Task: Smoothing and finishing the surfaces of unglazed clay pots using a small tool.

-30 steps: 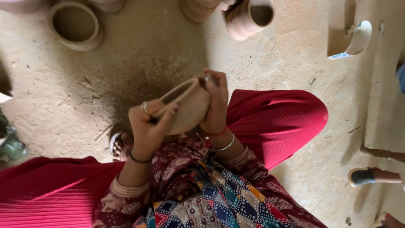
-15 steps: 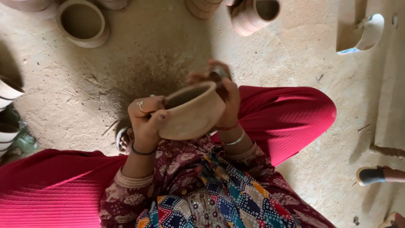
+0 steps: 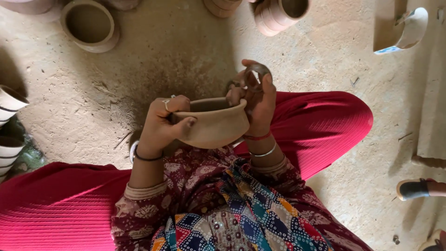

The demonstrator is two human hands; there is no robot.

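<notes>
Two hands share one unfired clay bowl (image 3: 214, 122), held over the lap above the earthen floor (image 3: 176, 56). Since a second ago the bowl has come round from a steep tilt, mouth toward the right hand, to nearly level, and it sits a little lower and closer to the body; judged from that, the working of the rim has paused and the piece is being steadied or turned for another look.

Beyond the fingers, toward the top of the view, lie the biggest neighbours: a wide clay pot (image 3: 89, 24) up and to the left, and a ribbed clay jar (image 3: 281, 14) on its side up and to the right. Far to the right of the fingers a pale curved vessel with a blue edge (image 3: 408, 30) leans by a wall; no package, label or sign can be made out anywhere (the striped cups (image 3: 10, 125) at the left edge carry only dark bands).

The left hand (image 3: 162, 125) has its fingers wrapped over the bowl's near rim, thumb pressed on the outer wall. The right hand (image 3: 255, 100) cups the far side, and its fingertips pinch a small dark ring-shaped tool (image 3: 256, 74) just above the rim.
</notes>
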